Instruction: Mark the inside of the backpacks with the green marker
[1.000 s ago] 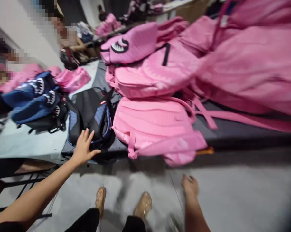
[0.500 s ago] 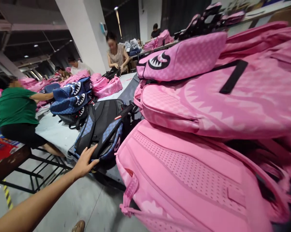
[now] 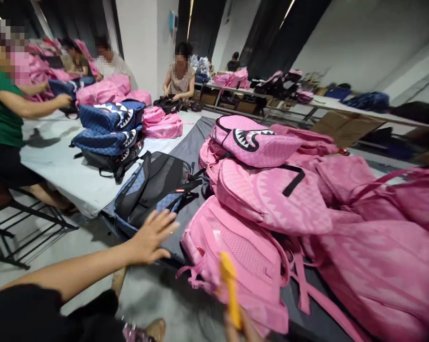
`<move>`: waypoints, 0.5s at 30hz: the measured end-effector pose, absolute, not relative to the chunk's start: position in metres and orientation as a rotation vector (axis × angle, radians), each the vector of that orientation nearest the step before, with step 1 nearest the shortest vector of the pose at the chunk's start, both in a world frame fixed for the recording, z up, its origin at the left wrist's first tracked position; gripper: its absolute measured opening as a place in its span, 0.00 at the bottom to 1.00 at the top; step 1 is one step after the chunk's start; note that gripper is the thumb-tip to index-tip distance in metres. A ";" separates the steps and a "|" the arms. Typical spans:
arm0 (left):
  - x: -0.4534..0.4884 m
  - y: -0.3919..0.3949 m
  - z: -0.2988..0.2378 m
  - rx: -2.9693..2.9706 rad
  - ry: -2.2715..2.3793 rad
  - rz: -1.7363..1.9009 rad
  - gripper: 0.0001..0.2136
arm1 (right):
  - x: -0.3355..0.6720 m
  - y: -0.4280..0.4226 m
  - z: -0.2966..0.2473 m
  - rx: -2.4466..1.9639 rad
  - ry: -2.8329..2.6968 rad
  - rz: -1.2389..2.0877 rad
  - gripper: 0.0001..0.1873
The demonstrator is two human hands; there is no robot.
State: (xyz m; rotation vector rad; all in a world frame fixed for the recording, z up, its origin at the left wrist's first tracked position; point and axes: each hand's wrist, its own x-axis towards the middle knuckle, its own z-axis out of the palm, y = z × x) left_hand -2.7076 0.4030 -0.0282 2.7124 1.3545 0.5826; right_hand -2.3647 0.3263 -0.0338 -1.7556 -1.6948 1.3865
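Note:
My left hand (image 3: pixel 151 236) is stretched out with its fingers spread, hovering at the near edge of a black and blue backpack (image 3: pixel 153 190) that lies on its front on the grey table cover (image 3: pixel 189 142). At the bottom edge my right hand (image 3: pixel 237 331) shows only partly and grips a yellow tool (image 3: pixel 230 289) that points upward. Just right of the tool lies a pink backpack (image 3: pixel 243 247) with a perforated back panel. Behind it is a heap of pink shark-mouth backpacks (image 3: pixel 257 142).
Blue shark-mouth backpacks (image 3: pixel 109 126) are stacked on the white table (image 3: pixel 58 166) at left. A person in a green shirt (image 3: pixel 1 109) sits there on a black metal bench (image 3: pixel 18 223). Other people work further back. Long tables with bags (image 3: pixel 282 85) stand behind.
The view has pulled back and turned right. My left hand has moved right along the black and blue backpack. The yellow tool in my right hand has come into view.

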 end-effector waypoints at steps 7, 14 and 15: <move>-2.746 0.423 0.003 2.724 0.744 0.663 0.27 | -2.535 0.298 -0.003 -1.423 -1.663 1.372 0.19; -2.819 0.459 -0.020 2.234 1.441 0.773 0.25 | -2.578 0.371 0.030 -1.465 -1.235 2.026 0.39; -2.826 0.466 -0.028 2.073 1.657 0.765 0.27 | -2.576 0.389 0.036 -1.522 -1.230 2.005 0.39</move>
